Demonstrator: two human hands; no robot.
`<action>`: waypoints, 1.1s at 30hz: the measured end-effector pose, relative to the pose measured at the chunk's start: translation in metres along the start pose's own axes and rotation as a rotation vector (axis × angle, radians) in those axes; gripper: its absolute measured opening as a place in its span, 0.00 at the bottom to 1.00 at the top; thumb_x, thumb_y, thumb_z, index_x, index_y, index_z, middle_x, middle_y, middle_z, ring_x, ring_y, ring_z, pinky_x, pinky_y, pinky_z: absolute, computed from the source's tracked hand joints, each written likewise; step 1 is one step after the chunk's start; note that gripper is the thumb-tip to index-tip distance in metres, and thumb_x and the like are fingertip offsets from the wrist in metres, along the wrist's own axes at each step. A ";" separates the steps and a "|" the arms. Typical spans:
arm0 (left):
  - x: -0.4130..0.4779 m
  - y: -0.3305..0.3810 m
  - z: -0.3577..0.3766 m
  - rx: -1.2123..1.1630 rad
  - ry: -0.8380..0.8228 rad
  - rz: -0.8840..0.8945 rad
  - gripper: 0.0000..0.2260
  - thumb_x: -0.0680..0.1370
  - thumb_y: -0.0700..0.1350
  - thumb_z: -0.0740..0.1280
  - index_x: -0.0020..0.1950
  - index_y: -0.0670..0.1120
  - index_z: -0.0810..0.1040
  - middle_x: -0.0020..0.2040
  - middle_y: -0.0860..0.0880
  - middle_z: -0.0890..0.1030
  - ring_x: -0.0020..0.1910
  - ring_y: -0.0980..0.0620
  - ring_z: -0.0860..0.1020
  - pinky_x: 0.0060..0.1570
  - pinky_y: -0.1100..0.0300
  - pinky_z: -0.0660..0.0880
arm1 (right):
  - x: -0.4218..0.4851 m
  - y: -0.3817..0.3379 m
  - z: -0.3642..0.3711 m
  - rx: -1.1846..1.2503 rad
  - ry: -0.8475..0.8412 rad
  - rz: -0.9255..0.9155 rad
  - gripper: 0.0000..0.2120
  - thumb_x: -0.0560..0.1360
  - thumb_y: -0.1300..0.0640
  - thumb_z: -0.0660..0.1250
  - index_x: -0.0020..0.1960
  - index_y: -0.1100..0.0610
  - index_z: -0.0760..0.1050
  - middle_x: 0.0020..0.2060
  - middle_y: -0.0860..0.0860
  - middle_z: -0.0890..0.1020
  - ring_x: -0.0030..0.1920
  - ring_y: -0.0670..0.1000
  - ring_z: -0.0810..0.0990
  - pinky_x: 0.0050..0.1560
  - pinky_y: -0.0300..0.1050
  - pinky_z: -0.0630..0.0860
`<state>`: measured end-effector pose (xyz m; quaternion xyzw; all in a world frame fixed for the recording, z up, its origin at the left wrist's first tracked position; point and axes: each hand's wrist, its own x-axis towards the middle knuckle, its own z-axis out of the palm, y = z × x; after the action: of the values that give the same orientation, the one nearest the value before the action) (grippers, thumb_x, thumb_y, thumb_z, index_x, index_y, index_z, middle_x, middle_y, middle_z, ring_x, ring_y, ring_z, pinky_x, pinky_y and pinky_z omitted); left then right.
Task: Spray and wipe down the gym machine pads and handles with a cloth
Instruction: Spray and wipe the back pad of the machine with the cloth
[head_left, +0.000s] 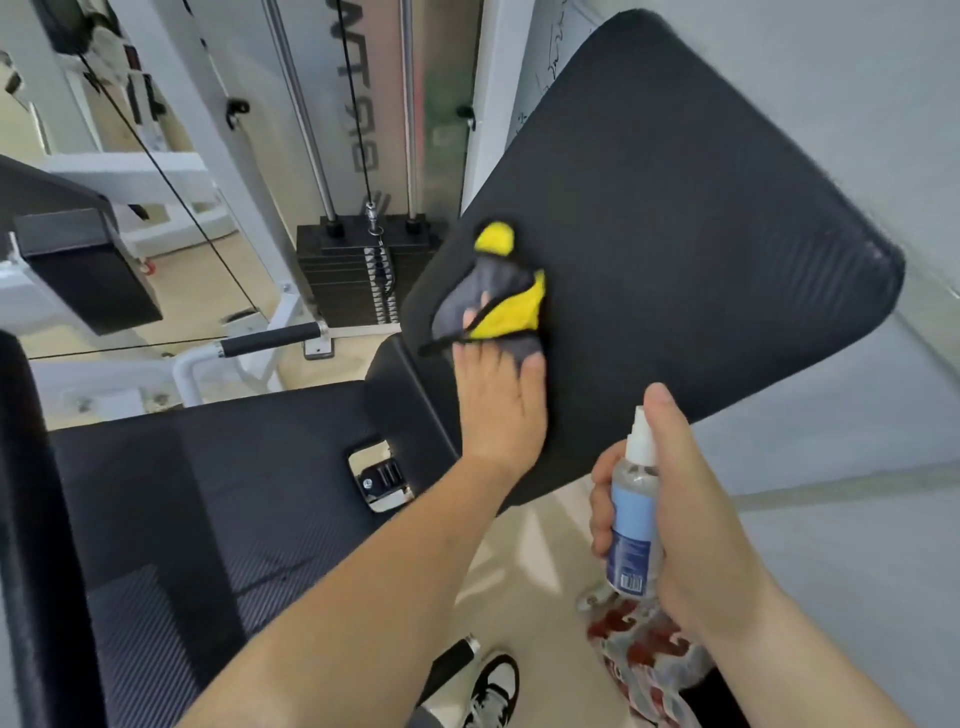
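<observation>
A large black back pad tilts up at the right of the head view. My left hand presses a grey and yellow cloth against its lower left part; the fingertips lie under the cloth folds. My right hand grips a small clear spray bottle with a blue label, upright, its nozzle near my thumb, just below the pad's lower edge. A black seat pad lies below left. A black-gripped handle juts out at mid left.
The weight stack with cable and guide rods stands behind the pad. White machine frame runs at the left. Another black pad sits far left. My shoe and patterned shorts show on the pale floor below.
</observation>
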<state>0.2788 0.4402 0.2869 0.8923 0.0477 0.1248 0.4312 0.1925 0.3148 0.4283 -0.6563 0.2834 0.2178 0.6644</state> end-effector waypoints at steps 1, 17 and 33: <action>-0.028 -0.008 0.003 -0.040 -0.064 -0.148 0.26 0.84 0.53 0.50 0.65 0.33 0.75 0.65 0.31 0.75 0.72 0.29 0.68 0.74 0.36 0.62 | 0.000 0.002 0.000 0.008 0.016 0.014 0.37 0.77 0.24 0.62 0.37 0.59 0.78 0.29 0.60 0.75 0.28 0.57 0.74 0.35 0.49 0.74; -0.034 0.025 0.001 -0.123 -0.057 -0.213 0.21 0.86 0.48 0.53 0.60 0.31 0.75 0.59 0.31 0.75 0.64 0.40 0.65 0.76 0.43 0.56 | -0.001 0.040 -0.014 0.045 0.072 0.175 0.35 0.74 0.24 0.66 0.34 0.57 0.76 0.28 0.57 0.76 0.26 0.55 0.73 0.33 0.46 0.74; -0.075 -0.084 -0.086 -0.211 -0.051 -0.617 0.16 0.88 0.51 0.52 0.53 0.46 0.76 0.43 0.55 0.77 0.42 0.60 0.75 0.48 0.64 0.66 | 0.065 0.095 0.097 -0.003 -0.018 0.363 0.32 0.77 0.29 0.67 0.39 0.60 0.76 0.27 0.55 0.76 0.25 0.51 0.73 0.32 0.44 0.75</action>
<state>0.1860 0.5432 0.2585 0.7890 0.2919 -0.0299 0.5398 0.1869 0.4105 0.3113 -0.5934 0.3908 0.3406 0.6157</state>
